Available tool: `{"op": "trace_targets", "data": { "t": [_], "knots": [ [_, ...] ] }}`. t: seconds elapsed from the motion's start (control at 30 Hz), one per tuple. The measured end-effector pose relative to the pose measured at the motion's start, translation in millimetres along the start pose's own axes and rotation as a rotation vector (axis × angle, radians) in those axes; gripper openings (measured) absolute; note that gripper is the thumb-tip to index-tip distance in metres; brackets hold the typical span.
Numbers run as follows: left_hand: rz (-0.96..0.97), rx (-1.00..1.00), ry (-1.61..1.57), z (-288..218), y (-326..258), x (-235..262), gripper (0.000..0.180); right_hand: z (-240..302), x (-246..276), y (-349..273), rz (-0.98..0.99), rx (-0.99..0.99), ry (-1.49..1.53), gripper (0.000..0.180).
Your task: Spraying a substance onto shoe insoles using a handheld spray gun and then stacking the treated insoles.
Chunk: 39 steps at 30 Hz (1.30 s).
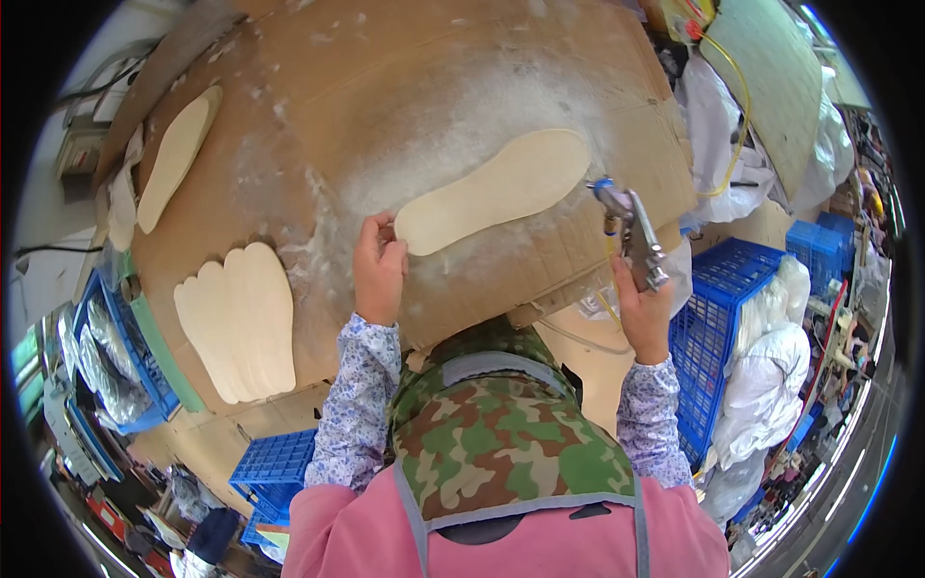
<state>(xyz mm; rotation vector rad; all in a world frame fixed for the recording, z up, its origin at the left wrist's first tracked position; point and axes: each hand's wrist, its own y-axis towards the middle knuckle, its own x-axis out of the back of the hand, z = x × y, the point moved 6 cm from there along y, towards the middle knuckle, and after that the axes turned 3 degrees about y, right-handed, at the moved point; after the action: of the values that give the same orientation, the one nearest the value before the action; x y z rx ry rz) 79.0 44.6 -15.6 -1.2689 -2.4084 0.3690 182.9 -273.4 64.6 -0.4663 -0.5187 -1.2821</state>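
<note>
The step in hand looks like spray-coating: the left hand (379,265) pinches the heel end of a pale, flat, foot-shaped insole (493,190) lying on the white-dusted brown cardboard sheet (405,77), while the right hand (644,306), raised beside it, is clenched round a metal spray gun (631,231) (nozzle toward the insole). A next pass would probably need the insole held steady.

The left hand (379,267) covers the heel end of the pale insole (493,192), so that end cannot be seen. The right hand (644,306) hides the spray gun (631,234) handle. The stack of insoles (238,321) may hold several, but the count is unclear. The blue crate (723,328) is partly behind white bags (771,376).
</note>
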Motion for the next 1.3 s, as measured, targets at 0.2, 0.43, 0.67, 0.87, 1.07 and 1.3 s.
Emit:
{"op": "trace_targets", "data": {
  "t": [0.2,0.43,0.67,0.87,1.07,1.3],
  "knots": [
    [-0.04,0.026,-0.679,-42,-59,58,0.036,-10,7,-11,0.0,-0.157,0.222,0.032],
    [-0.507,-0.105,-0.776,16,-160,184,0.04,29,-33,-18,0.224,-0.054,0.264,0.037],
    [-0.644,0.521,-0.211,176,-203,214,0.047,60,-77,-28,0.34,-0.094,0.175,0.024],
    [-0.872,0.2,0.581,134,-182,277,0.043,83,-102,-37,0.346,-0.102,0.198,0.02],
    [-0.826,-0.274,0.669,74,44,393,0.03,96,-109,-45,0.254,-0.106,0.173,0.019],
    [-0.915,-0.007,1.128,60,234,450,0.045,77,-85,-63,0.102,-0.228,0.082,0.019]
  ]
}}
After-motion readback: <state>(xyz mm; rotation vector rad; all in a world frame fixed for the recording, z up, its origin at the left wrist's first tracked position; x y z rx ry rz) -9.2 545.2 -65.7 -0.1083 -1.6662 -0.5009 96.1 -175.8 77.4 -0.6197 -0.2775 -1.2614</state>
